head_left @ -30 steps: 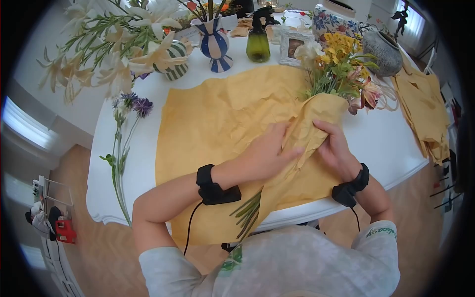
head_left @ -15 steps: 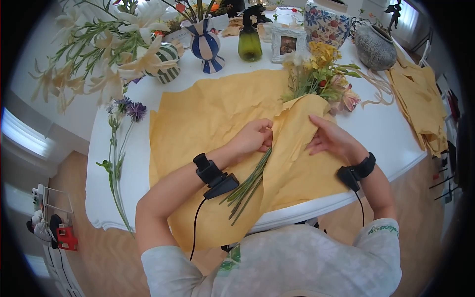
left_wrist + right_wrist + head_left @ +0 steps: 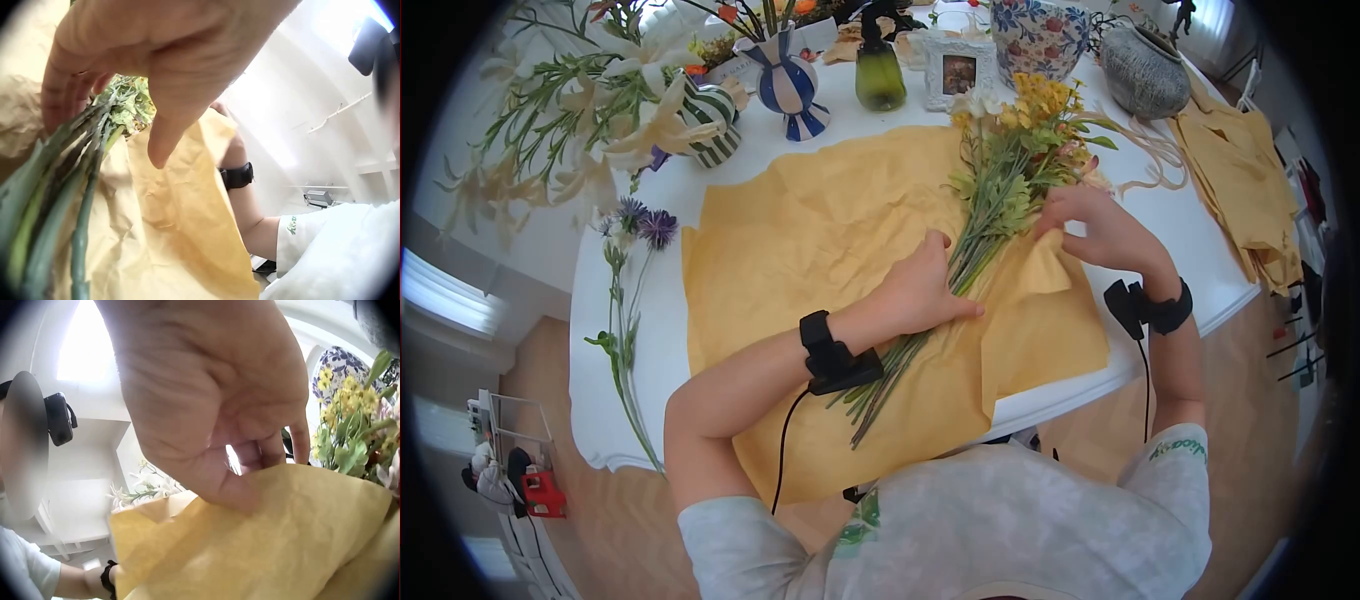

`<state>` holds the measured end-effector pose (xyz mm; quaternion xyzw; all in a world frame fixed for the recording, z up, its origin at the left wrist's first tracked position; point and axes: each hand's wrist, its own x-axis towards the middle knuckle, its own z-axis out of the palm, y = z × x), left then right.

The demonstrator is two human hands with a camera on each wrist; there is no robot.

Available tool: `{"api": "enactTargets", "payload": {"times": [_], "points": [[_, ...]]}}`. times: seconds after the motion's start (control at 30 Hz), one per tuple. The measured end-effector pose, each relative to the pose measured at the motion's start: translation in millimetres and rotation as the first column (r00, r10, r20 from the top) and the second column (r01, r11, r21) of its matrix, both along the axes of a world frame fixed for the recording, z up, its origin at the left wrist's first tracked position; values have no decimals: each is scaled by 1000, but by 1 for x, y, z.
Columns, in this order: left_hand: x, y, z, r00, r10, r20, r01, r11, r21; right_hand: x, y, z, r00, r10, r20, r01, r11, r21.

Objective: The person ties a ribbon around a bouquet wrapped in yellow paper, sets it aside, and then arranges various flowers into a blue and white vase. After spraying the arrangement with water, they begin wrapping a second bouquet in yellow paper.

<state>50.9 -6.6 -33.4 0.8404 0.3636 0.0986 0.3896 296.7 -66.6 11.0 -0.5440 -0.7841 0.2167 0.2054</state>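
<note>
A bouquet (image 3: 1000, 190) of yellow, white and pink flowers lies slantwise on a creased sheet of yellow-brown wrapping paper (image 3: 800, 230), its long green stems (image 3: 900, 360) pointing toward the person. The left hand (image 3: 917, 285) reaches over the stems, its fingers curved round their far side and its thumb spread on the near side. In the left wrist view the stems (image 3: 81, 181) run beneath the palm. Near the flower heads, the right hand (image 3: 1100, 225) pinches the paper's edge between thumb and fingers. That raised flap (image 3: 275, 531) stands up below the hand in the right wrist view.
Purple and white flowers (image 3: 635, 290) lie at the table's left. Behind the paper stand a striped vase (image 3: 788, 85), a green bottle (image 3: 880, 80), a picture frame (image 3: 958, 75), a floral pot (image 3: 1038, 40) and a grey jar (image 3: 1142, 70). More folded paper (image 3: 1240, 180) hangs off the right edge.
The right hand has drawn the paper's flap off the bouquet toward the right, baring the stems. The left hand has gone from the wrapped paper to the stems.
</note>
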Motion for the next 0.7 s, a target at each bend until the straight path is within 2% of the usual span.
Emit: {"api": "enactTargets", "payload": {"times": [0.03, 0.07, 0.1, 0.17, 0.23, 0.3, 0.33, 0.37, 0.4, 0.47, 0.5, 0.53, 0.57, 0.63, 0.7], "points": [[0, 3, -6, 997, -11, -83, 11, 1000, -4, 8, -7, 2, 995, 91, 29, -89, 994, -61], [1, 5, -11, 986, -22, -165, 21, 1000, -9, 14, -14, 3, 995, 92, 30, -90, 994, -63], [2, 7, -13, 986, -22, -163, 21, 1000, -10, 20, -22, 3, 996, 86, 5, -85, 991, -102], [6, 10, -15, 956, -96, -276, 99, 995, -2, 27, -38, -2, 997, 77, -19, -79, 987, -139], [11, 13, -17, 955, -107, -277, 103, 994, -29, 31, -50, -14, 999, 30, 37, -26, 994, -105], [13, 15, -25, 952, -117, -281, 106, 993, -55, 35, -58, -23, 1000, 9, 29, -4, 986, -168], [12, 17, -32, 982, -83, -169, 23, 945, -327, 38, -61, -29, 999, 20, 33, -14, 985, -174], [12, 18, -39, 997, -15, -70, -28, 816, -577, 39, -63, -33, 999, 31, 36, -25, 984, -178], [11, 15, -34, 997, -17, -73, -28, 819, -573, 38, -65, -34, 999, 22, 39, -13, 974, -225], [10, 9, -23, 993, 112, -38, -117, 870, -479, 38, -68, -37, 999, 4, 40, 5, 971, -238], [8, 9, -23, 993, 110, -38, -115, 874, -472, 38, -69, -37, 999, -10, 43, 21, 966, -258], [5, 11, -22, 996, 85, 20, -78, 963, -257, 37, -71, -36, 999, -12, 41, 22, 968, -251], [0, 12, -22, 997, 47, 69, -46, 999, -25, 34, -73, -34, 999, -21, 44, 30, 979, -203], [-7, 6, 2, 996, 67, 67, -66, 998, -13, 28, -74, -25, 999, -28, 45, 35, 989, -144], [-14, 2, 27, 994, 89, 65, -89, 996, -3, 20, -74, -11, 991, -123, -44, 117, 986, -116]]}}
